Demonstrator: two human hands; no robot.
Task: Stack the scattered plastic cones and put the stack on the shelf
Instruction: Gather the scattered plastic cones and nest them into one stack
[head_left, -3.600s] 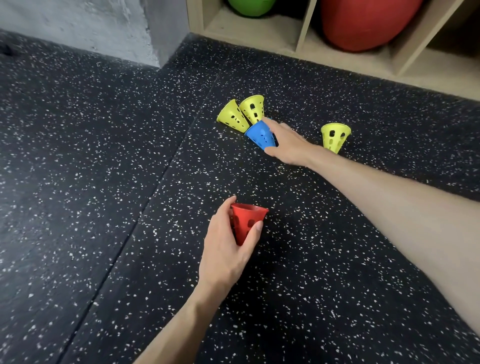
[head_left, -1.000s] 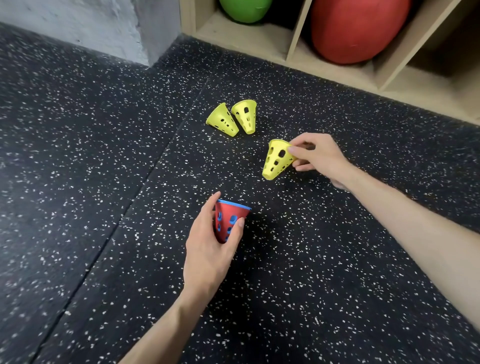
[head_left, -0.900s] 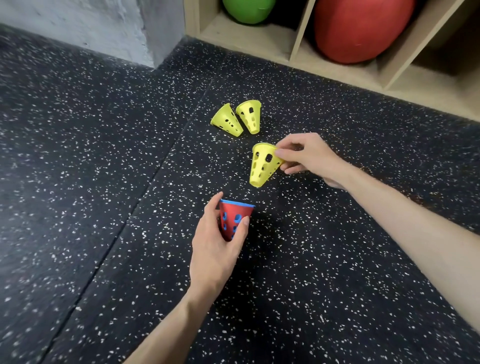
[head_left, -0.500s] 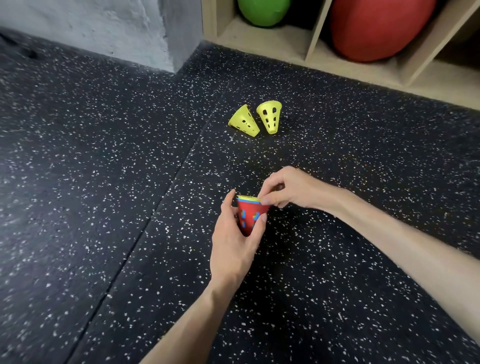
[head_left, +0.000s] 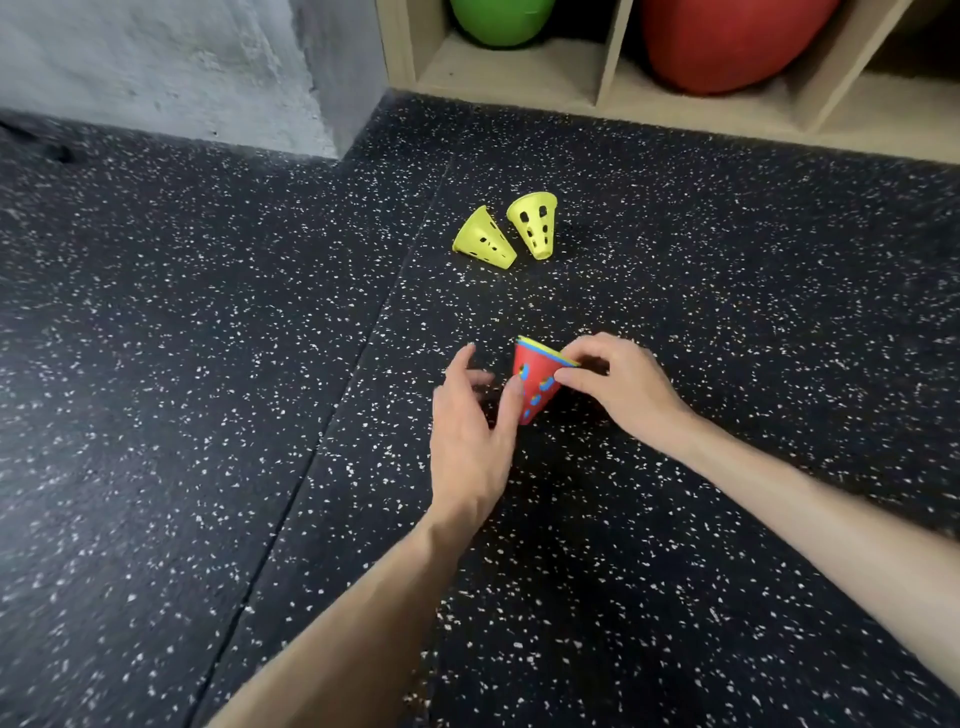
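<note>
The left hand (head_left: 470, 431) has its grip spread apart, fingers loose beside the nested stack of perforated plastic cones, red outside with blue and yellow rims (head_left: 537, 382). The right hand (head_left: 618, 387) pinches that stack at its wide rim, narrow end tilted down at the speckled black rubber floor (head_left: 208, 364). Two loose yellow perforated plastic cones (head_left: 506, 234) lie on their sides, ahead of both hands and towards the pale wooden shelf (head_left: 519, 78); the free left hand looks better placed to fetch them
</note>
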